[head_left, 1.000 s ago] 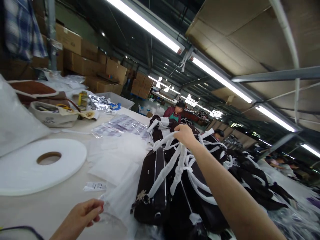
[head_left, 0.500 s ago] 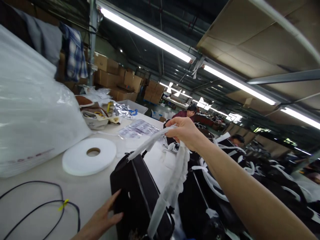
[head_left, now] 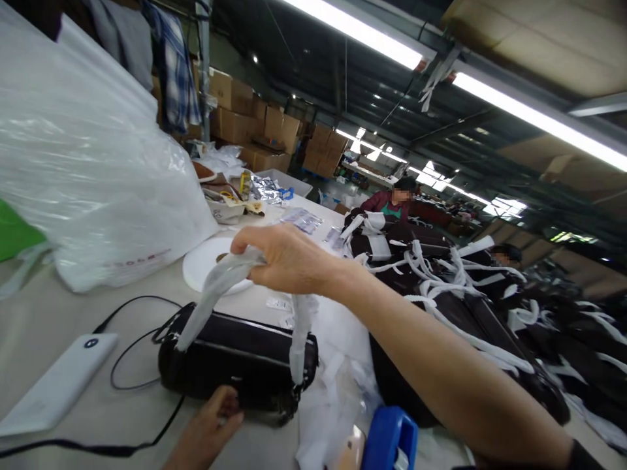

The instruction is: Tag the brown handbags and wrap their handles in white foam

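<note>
A black handbag (head_left: pixel 225 352) stands on the pale table in front of me. Its raised handle (head_left: pixel 208 297) is wrapped in thin white packing material. My right hand (head_left: pixel 289 258) is closed around the top of that handle. Low on the bag's front, my left hand (head_left: pixel 208 424) has its fingers bent and its thumb apart, with nothing seen in its grasp. The fingertips are at the bag's lower front edge; whether they press on it I cannot tell.
Several black bags (head_left: pixel 470 320) with white-wrapped handles are heaped at right. A white roll (head_left: pixel 196 264) lies behind my bag. A white power bank (head_left: pixel 63 378) and black cable are at left, below a big plastic bag (head_left: pixel 122 196). Nearby is a blue plastic object (head_left: pixel 386 434). Another person (head_left: pixel 392 202) is beyond.
The handbag has turned from pointing away from me to lying crosswise, and moved left with my right hand on its handle. My left hand has slid to its lower front. The view has shifted too.
</note>
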{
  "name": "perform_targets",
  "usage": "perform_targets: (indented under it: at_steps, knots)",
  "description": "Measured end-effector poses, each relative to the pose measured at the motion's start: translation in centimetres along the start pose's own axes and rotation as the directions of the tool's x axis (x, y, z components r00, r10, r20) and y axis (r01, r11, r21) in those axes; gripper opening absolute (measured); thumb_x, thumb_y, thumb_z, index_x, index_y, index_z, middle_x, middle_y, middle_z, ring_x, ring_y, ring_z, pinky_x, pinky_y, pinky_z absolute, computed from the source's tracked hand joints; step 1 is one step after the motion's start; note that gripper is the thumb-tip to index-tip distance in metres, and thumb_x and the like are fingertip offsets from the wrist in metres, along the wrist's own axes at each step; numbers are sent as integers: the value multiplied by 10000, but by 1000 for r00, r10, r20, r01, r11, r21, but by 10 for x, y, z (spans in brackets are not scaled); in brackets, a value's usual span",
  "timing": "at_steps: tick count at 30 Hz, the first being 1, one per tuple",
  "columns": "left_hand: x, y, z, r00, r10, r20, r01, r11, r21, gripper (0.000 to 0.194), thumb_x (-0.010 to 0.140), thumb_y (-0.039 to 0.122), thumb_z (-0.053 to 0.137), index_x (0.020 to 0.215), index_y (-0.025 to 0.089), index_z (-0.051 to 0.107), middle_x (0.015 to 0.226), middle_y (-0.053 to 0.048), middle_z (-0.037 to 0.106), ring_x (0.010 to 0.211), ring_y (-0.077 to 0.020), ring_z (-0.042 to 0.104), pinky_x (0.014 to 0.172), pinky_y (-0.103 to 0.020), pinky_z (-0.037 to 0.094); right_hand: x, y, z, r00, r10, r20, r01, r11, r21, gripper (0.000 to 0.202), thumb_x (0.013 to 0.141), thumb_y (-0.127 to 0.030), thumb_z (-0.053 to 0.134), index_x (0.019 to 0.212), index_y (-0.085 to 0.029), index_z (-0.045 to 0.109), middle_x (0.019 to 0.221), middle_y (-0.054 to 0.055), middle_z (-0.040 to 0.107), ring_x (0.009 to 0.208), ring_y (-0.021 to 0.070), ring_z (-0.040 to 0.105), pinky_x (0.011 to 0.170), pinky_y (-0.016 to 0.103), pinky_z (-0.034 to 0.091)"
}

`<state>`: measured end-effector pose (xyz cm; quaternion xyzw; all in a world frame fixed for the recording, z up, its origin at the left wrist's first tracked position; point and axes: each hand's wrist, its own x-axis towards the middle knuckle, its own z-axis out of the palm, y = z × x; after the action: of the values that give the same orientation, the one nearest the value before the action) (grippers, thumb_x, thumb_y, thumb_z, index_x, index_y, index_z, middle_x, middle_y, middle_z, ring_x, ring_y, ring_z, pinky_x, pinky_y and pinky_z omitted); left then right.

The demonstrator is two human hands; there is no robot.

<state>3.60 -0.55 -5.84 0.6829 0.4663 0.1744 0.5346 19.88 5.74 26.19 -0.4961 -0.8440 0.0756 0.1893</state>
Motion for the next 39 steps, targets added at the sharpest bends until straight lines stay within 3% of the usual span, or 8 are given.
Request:
perform_targets:
  at_steps: [6, 11, 16, 18, 22, 29, 34, 39]
  knots:
    - [-1, 32, 41, 986, 71, 149, -64, 997, -52, 455, 629, 314, 512, 1058, 160, 517, 1106, -109, 607, 1018, -243, 555, 808, -316, 453, -8, -6, 13, 999, 22, 24, -17, 983, -180, 457, 745, -119, 513, 1194, -175, 447, 1000, 48, 603, 863, 180, 548, 753, 307, 396]
    - [9, 46, 69, 981, 120, 154, -117, 993, -30, 350, 608, 300, 535, 919, 140, 542, 949, -109, 636, 934, -243, 579, 837, -310, 432, -66, -21, 13, 933, -43, -357, -42, 973, -227, 489, 765, -260, 594, 1208, -143, 424, 1212, 107, 512, 1103, 214, 454, 942, 371, 337]
    - [17, 45, 79, 991, 84, 108, -82, 996, -18, 305, 611, 379, 533, 824, 162, 519, 893, -109, 617, 872, -259, 591, 770, -324, 452, -188, -9, 104, 492, 401, -773, -449, 877, 170, 178, 776, -102, 462, 915, -192, 530, 830, 25, 581, 804, 163, 558, 744, 307, 456]
    - [18, 48, 79, 995, 45, 94, -42, 998, -41, 300, 591, 396, 526, 793, 176, 503, 876, -106, 613, 866, -264, 590, 761, -331, 450, -229, 2, 163, 282, 773, -569, -661, 586, 468, 233, 685, -109, 515, 902, -184, 556, 824, 35, 604, 784, 192, 582, 706, 321, 473]
    - [17, 54, 76, 997, -43, 70, 50, 994, -102, 351, 520, 405, 521, 788, 184, 472, 739, -81, 604, 767, -274, 594, 721, -360, 451, -255, 15, 255, 136, 975, -176, -613, 223, 758, 494, 548, -84, 586, 1030, -182, 544, 1004, 72, 628, 961, 241, 568, 811, 350, 444]
    - [6, 59, 68, 946, -29, 322, 142, 932, -334, 334, 495, 404, 640, 709, 178, 522, 605, -11, 586, 583, -190, 553, 541, -274, 416, -240, 0, 265, 331, 940, 81, -114, -45, 992, 243, 554, -331, 696, 631, -173, 528, 532, -27, 555, 456, 106, 489, 459, 228, 361]
    - [4, 71, 70, 865, -87, 494, 311, 866, -392, 359, 527, 487, 664, 614, 147, 591, 539, -4, 562, 497, -139, 493, 476, -236, 342, -248, -2, 263, 420, 882, 212, -80, -196, 977, 290, 519, -367, 711, 595, -171, 513, 468, -32, 529, 383, 84, 444, 410, 210, 337]
    - [11, 69, 77, 902, -104, 420, 260, 906, -333, 392, 528, 541, 660, 542, 158, 576, 511, -12, 565, 501, -152, 497, 499, -252, 361, -249, 6, 258, 548, 782, 297, -157, -253, 955, 313, 492, -411, 713, 588, -169, 541, 456, -23, 518, 367, 81, 418, 393, 206, 302]
